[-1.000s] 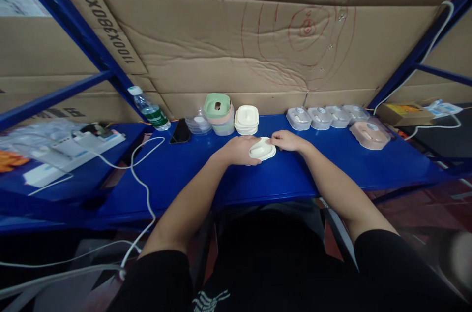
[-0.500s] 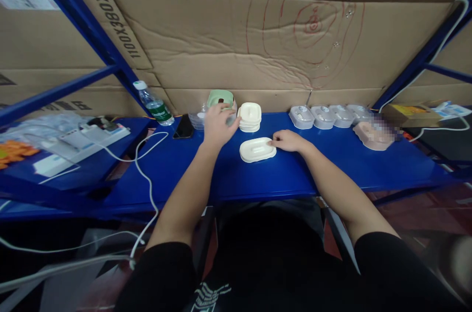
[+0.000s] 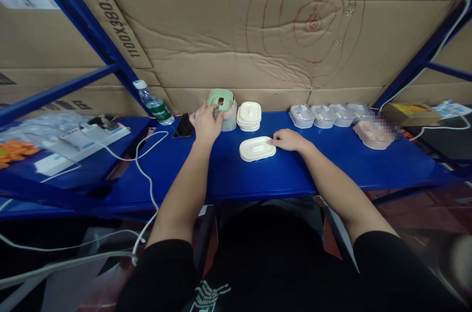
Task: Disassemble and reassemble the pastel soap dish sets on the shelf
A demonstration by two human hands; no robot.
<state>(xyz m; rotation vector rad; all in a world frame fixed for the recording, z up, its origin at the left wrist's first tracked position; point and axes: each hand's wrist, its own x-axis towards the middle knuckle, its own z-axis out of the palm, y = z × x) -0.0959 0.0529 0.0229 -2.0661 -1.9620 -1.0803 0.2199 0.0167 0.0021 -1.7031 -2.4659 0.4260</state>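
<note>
A cream oval lid (image 3: 257, 148) lies flat on the blue table, and my right hand (image 3: 289, 140) pinches its right end between thumb and fingers. My left hand (image 3: 207, 122) is spread at the back left, over the clear containers, which it mostly hides. Whether its fingertips touch them cannot be made out. Just right of it stands a clear container topped by green pieces (image 3: 221, 99). Beside that is a stack of small cream lids (image 3: 250, 115).
Several clear lidded boxes (image 3: 302, 116) line the back right, with a pinkish container (image 3: 373, 134) beyond them. A phone (image 3: 183, 126), a water bottle (image 3: 158, 107) and a white cable (image 3: 149, 179) are on the left. Cardboard (image 3: 206, 36) rises behind.
My left hand has moved left, away from the cream stack and towards the clear containers, uncovering more of the green-topped container. My right hand stays on the oval lid.
</note>
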